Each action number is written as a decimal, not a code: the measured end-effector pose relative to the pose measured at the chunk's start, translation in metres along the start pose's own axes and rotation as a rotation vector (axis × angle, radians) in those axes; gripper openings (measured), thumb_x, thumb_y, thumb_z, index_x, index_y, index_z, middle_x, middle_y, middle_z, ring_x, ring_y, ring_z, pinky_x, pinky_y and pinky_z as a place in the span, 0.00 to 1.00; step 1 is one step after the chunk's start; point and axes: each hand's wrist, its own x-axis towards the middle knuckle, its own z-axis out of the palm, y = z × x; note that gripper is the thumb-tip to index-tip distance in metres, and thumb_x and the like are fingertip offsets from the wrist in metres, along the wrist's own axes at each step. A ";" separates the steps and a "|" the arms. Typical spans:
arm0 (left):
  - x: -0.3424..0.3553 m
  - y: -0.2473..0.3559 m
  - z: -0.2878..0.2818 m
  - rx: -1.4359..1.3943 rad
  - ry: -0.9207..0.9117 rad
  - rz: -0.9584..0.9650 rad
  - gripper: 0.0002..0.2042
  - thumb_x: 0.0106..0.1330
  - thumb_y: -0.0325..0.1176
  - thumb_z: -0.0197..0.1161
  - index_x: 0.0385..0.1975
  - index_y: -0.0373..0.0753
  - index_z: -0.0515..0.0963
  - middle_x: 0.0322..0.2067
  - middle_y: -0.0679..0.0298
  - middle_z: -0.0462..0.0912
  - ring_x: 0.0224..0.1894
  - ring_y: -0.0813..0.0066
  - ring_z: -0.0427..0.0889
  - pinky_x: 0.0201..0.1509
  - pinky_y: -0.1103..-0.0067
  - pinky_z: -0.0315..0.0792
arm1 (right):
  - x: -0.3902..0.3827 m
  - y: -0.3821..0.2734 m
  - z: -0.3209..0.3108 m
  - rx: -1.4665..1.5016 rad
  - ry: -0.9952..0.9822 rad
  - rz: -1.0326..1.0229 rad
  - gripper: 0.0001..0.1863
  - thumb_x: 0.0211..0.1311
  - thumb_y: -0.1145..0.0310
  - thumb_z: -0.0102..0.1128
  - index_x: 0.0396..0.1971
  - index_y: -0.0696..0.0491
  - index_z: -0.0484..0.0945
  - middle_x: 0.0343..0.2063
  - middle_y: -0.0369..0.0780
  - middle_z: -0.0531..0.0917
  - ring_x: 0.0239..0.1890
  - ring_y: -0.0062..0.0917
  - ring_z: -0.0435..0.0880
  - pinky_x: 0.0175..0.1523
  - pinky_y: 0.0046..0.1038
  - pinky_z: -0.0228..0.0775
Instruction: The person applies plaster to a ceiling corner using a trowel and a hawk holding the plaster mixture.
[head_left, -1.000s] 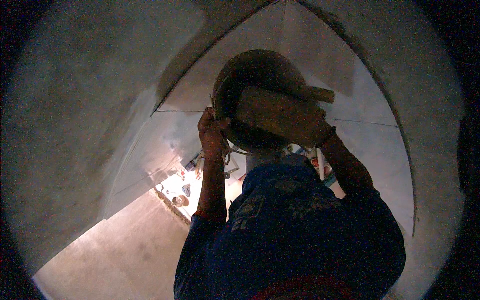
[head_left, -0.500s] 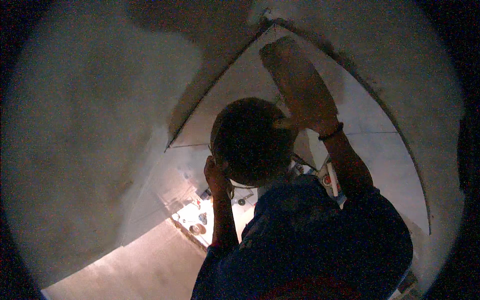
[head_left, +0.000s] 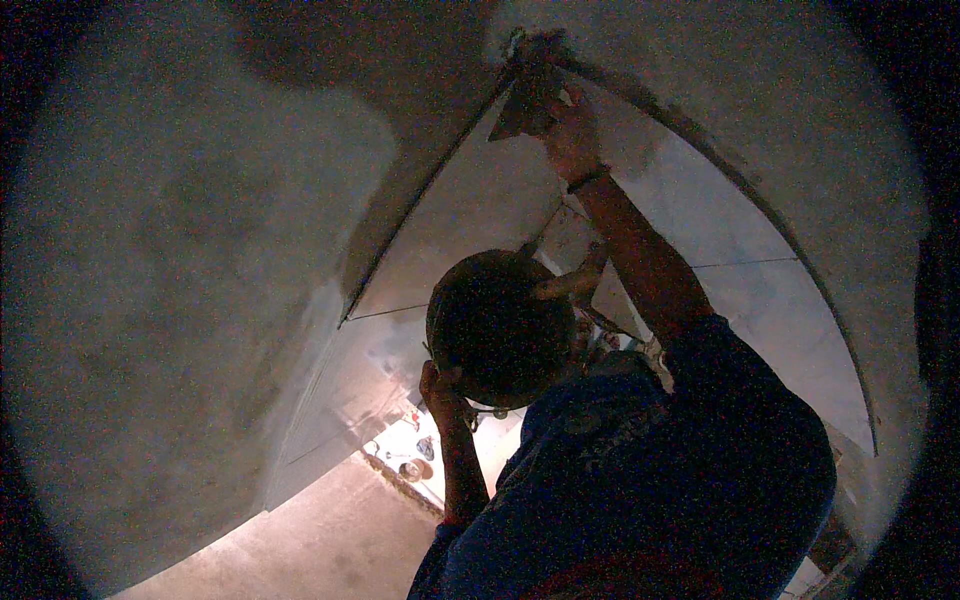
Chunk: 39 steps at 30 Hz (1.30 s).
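A flat trowel [head_left: 525,95] is gripped by the fingers of the right hand [head_left: 570,140] and pressed against the far plastered wall [head_left: 700,120], while a round pan [head_left: 500,330] is clasped underneath by the left hand [head_left: 440,385].

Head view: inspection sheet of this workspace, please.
Surface: rough grey wall meeting white panels at a corner seam; dim light.
Job's things: trowel pressed flat against the top of the seam; dark round pan held lower, contents not visible.
Clutter: small items on a lit patch far below, too small to identify.
Hands: right hand raised, fingers closed on the trowel handle; left hand gripping the pan's rim from beneath.
Cables: nothing seen.
Surroundings: tan floor below; blue sleeve fills the lower right.
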 end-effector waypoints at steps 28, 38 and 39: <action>0.028 0.016 -0.003 -0.020 -0.239 -0.084 0.07 0.45 0.24 0.56 0.26 0.36 0.68 0.25 0.68 0.72 0.28 0.79 0.69 0.31 0.82 0.63 | -0.057 0.039 0.102 -0.872 0.087 -0.279 0.14 0.52 0.66 0.55 0.38 0.56 0.70 0.24 0.38 0.76 0.26 0.22 0.75 0.29 0.25 0.68; 0.033 -0.006 -0.008 -0.017 -0.202 -0.078 0.06 0.45 0.24 0.56 0.23 0.38 0.68 0.21 0.70 0.69 0.25 0.81 0.66 0.27 0.85 0.61 | -0.002 0.022 0.031 -0.690 0.163 -0.335 0.16 0.49 0.67 0.57 0.39 0.54 0.70 0.23 0.37 0.76 0.25 0.17 0.74 0.30 0.20 0.68; 0.036 -0.012 -0.010 0.031 -0.189 -0.059 0.06 0.45 0.24 0.56 0.23 0.39 0.68 0.21 0.70 0.68 0.24 0.82 0.66 0.27 0.85 0.60 | 0.006 0.025 0.029 -0.804 0.144 -0.395 0.16 0.49 0.67 0.58 0.40 0.54 0.70 0.24 0.37 0.76 0.26 0.18 0.74 0.30 0.20 0.68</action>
